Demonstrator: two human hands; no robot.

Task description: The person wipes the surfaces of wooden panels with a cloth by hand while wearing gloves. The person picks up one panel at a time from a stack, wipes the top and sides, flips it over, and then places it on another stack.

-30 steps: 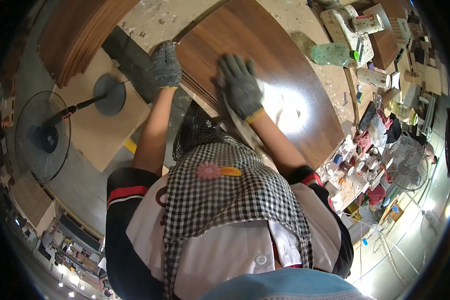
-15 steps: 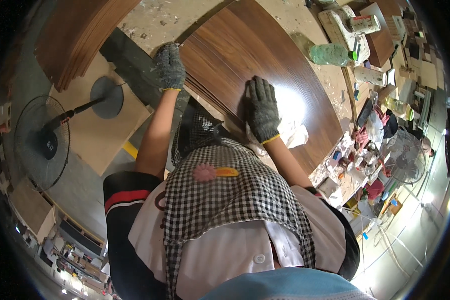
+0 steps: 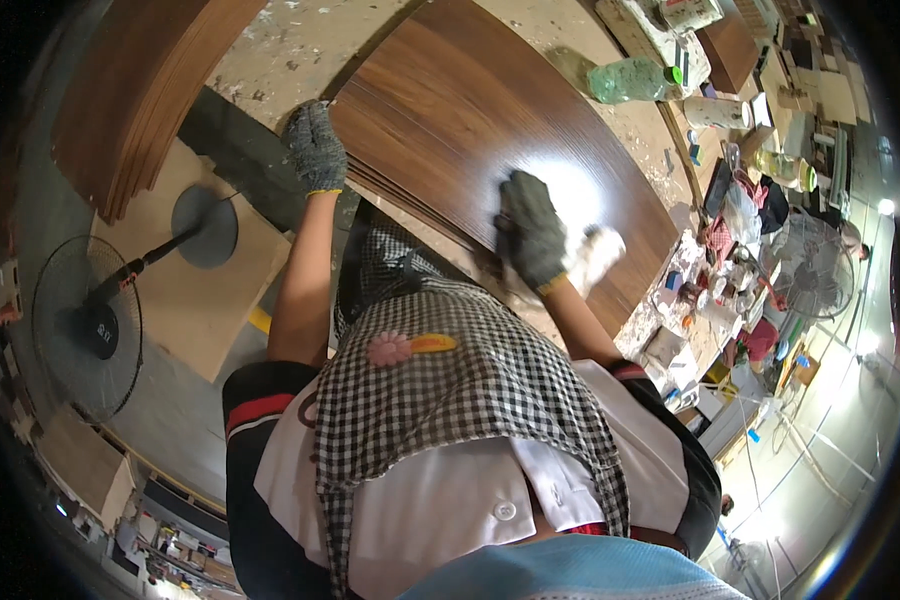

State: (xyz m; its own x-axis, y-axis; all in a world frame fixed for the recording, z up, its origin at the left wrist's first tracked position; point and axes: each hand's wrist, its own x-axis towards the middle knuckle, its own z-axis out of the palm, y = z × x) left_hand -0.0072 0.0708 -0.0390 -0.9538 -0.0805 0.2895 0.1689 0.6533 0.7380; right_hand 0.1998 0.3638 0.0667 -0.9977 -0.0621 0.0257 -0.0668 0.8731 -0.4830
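Boards lie stacked on the table before us, with our left hand at their left end, maybe so they don't slide. Our right hand is on top beside a white cloth; both hands' fingers sit close together, but we cannot tell if either grips.
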